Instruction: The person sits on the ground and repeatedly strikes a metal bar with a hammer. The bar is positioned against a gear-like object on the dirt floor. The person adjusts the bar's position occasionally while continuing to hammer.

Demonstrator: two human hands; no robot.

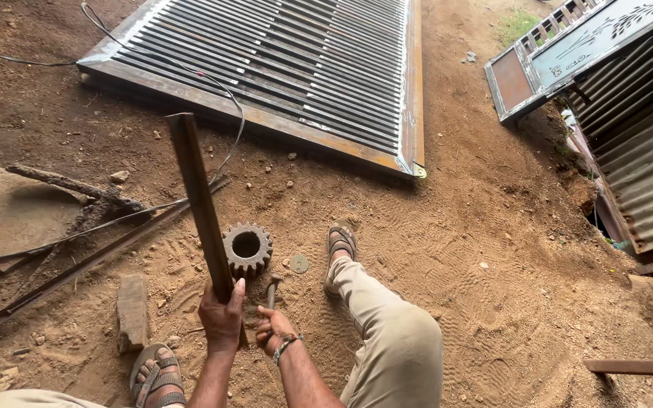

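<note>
Head view: slatted steel gate panel (296, 68) lies flat on the dirt ground (493, 249), top centre. Second decorated gate frame (568, 53) leans at the upper right beside corrugated sheeting (644, 151). Long rusty angle iron (199, 198) stands near-upright, lower end gripped by left hand (222, 317), fingers clenched around it. Rusty gear wheel (247, 248) lies flat on the dirt just beside the bar. Right hand (275, 330) has fingers clenched on a hammer (271, 289), head near the gear. Small round washer (299, 264) lies right of the gear.

Head-mounted view — steeply downward, close
</note>
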